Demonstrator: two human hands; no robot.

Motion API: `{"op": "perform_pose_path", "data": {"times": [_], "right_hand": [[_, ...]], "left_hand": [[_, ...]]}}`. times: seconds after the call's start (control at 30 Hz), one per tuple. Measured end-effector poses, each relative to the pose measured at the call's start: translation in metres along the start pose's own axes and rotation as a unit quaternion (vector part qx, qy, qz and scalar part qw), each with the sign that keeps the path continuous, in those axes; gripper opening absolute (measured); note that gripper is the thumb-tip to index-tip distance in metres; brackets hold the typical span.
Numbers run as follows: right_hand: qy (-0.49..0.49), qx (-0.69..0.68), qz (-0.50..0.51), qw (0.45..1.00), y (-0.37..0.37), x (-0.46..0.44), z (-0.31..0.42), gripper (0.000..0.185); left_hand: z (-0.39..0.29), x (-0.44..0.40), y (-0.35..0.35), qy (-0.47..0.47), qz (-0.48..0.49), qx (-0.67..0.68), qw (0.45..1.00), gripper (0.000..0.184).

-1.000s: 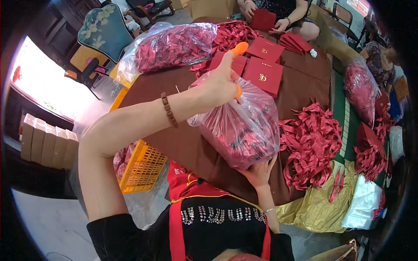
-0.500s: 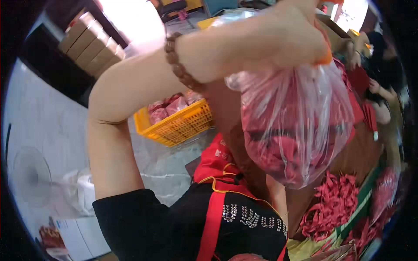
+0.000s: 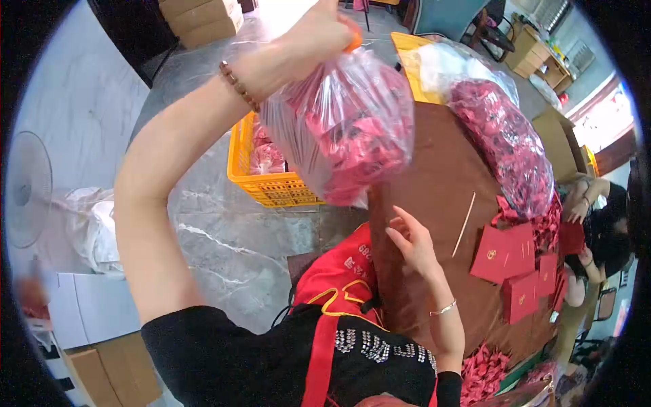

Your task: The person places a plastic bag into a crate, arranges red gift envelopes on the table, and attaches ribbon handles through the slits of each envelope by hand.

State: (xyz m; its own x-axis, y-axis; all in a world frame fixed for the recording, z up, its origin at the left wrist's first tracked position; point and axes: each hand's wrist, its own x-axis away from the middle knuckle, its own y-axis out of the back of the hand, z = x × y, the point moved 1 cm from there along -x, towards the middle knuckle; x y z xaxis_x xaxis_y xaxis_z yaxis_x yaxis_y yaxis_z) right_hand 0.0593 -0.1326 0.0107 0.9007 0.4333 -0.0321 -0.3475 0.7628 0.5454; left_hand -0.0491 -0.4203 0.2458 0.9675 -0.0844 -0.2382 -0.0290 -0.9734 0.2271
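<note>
1. In the head view, your only one, your left hand (image 3: 319,32) is closed on the gathered top of the bag (image 3: 349,129), up near the top of the picture. An orange cover (image 3: 354,42) shows on a fingertip.

2. The bag hangs below that hand, full of red ribbon pieces seen through clear plastic. It lies across the view between the crate (image 3: 274,190) and the table (image 3: 430,159), hiding part of both; how high it is above either, you cannot tell from here.

3. What has just changed: a second ago the bag was at the table with your other hand at its lower edge. Now it has swung over toward the crate side, and your view has turned that way too.

4. Your right hand (image 3: 417,244) has come away from the bag. It is empty, fingers loosely spread, by the table's near edge; whether it touches the cloth is unclear. So your left hand now seems to bear the whole weight.

5. The crate already holds red bundles (image 3: 266,157) in clear plastic.

6. On the table lie a thin stick (image 3: 464,224), red pouches (image 3: 494,252) and a larger bag (image 3: 505,139). Beyond the pouches, a co-worker's hand (image 3: 580,210) is at a red piece.
</note>
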Motion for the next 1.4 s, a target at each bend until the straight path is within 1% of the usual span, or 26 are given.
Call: {"op": "perform_pose_path", "data": {"times": [0.03,0.1,0.17,0.2,0.27,0.3,0.37,0.4,0.47,0.5,0.53,0.6,0.7,0.73,0.77,0.83,0.87,0.93,0.97,1.03,1.1,1.17,1.2,1.27,1.33,1.4], "right_hand": [[0.034,0.041,0.008,0.999,0.000,-0.016,-0.001,0.048],[0.084,0.168,0.021,0.982,0.007,-0.049,-0.008,0.048],[0.096,0.191,-0.002,0.977,0.015,-0.079,-0.020,0.048],[0.078,0.218,-0.015,0.973,0.018,-0.090,-0.027,0.049],[0.050,0.262,-0.042,0.963,0.025,-0.117,-0.036,0.049],[0.042,0.288,-0.054,0.955,0.026,-0.128,-0.043,0.048],[0.034,0.375,-0.099,0.921,0.028,-0.144,-0.059,0.046],[0.026,0.372,-0.105,0.922,0.030,-0.147,-0.068,0.046],[0.003,0.503,-0.055,0.863,0.028,-0.150,-0.092,0.047],[-0.016,0.466,-0.092,0.880,0.021,-0.149,-0.095,0.050],[-0.025,0.463,-0.095,0.881,0.019,-0.148,-0.098,0.051],[-0.042,0.460,-0.088,0.883,0.019,-0.146,-0.100,0.051],[-0.037,0.457,-0.083,0.885,0.022,-0.148,-0.099,0.052],[-0.044,0.457,-0.080,0.885,0.022,-0.148,-0.097,0.052],[-0.050,0.458,-0.077,0.884,0.022,-0.149,-0.096,0.052],[-0.050,0.458,-0.074,0.884,0.022,-0.149,-0.096,0.052],[-0.049,0.458,-0.075,0.884,0.021,-0.149,-0.096,0.052],[-0.052,0.459,-0.069,0.884,0.022,-0.151,-0.095,0.053],[-0.053,0.460,-0.067,0.884,0.022,-0.150,-0.095,0.053],[-0.053,0.460,-0.060,0.884,0.022,-0.151,-0.094,0.053],[-0.048,0.466,-0.044,0.883,0.022,-0.151,-0.093,0.053],[-0.055,0.470,-0.048,0.879,0.021,-0.152,-0.093,0.052],[-0.048,0.479,-0.044,0.875,0.021,-0.151,-0.097,0.053],[-0.048,0.482,-0.033,0.874,0.021,-0.152,-0.099,0.053],[-0.066,0.469,-0.024,0.880,0.021,-0.152,-0.099,0.054],[-0.059,0.473,-0.019,0.879,0.021,-0.153,-0.098,0.054]], "left_hand": [[0.015,-0.004,0.010,0.027,-0.030,-0.019,0.999,0.085],[0.056,-0.015,0.028,0.059,-0.066,-0.040,0.995,0.085],[0.099,-0.033,0.049,0.016,-0.156,-0.123,0.980,0.078],[0.102,-0.036,0.053,0.065,-0.142,-0.137,0.978,0.086],[0.143,-0.056,0.072,0.068,-0.166,-0.165,0.970,0.087],[0.152,-0.064,0.076,0.066,-0.178,-0.189,0.964,0.087],[0.171,-0.079,0.086,0.078,-0.170,-0.184,0.965,0.088],[0.186,-0.089,0.090,0.085,-0.169,-0.157,0.969,0.089],[0.206,-0.108,0.095,0.084,-0.145,-0.092,0.982,0.090],[0.209,-0.116,0.092,0.081,-0.132,-0.095,0.983,0.090],[0.214,-0.125,0.089,0.071,-0.120,-0.088,0.986,0.091],[0.227,-0.143,0.081,0.079,-0.094,-0.061,0.991,0.090],[0.262,-0.180,0.072,0.090,-0.080,-0.078,0.990,0.090],[0.271,-0.189,0.072,0.085,-0.061,-0.060,0.993,0.084],[0.281,-0.198,0.071,0.090,-0.060,-0.059,0.992,0.084],[0.310,-0.215,0.065,0.080,-0.039,-0.079,0.993,0.084],[0.324,-0.225,0.062,0.086,-0.038,-0.076,0.993,0.084],[0.344,-0.239,0.046,0.049,-0.013,-0.056,0.997,0.078],[0.352,-0.242,0.034,0.057,-0.016,-0.050,0.997,0.078],[0.348,-0.248,0.011,0.032,-0.072,-0.036,0.996,0.064],[0.358,-0.256,-0.007,-0.025,-0.091,-0.033,0.995,0.046],[0.382,-0.266,-0.026,-0.007,-0.143,-0.026,0.989,0.036],[0.396,-0.270,-0.036,0.002,-0.155,-0.020,0.988,0.036],[0.425,-0.276,-0.060,-0.061,-0.145,0.087,0.984,0.030],[0.428,-0.261,-0.081,0.041,-0.082,0.134,0.987,0.027],[0.451,-0.254,-0.106,-0.032,-0.070,0.048,0.996,0.026]]}}
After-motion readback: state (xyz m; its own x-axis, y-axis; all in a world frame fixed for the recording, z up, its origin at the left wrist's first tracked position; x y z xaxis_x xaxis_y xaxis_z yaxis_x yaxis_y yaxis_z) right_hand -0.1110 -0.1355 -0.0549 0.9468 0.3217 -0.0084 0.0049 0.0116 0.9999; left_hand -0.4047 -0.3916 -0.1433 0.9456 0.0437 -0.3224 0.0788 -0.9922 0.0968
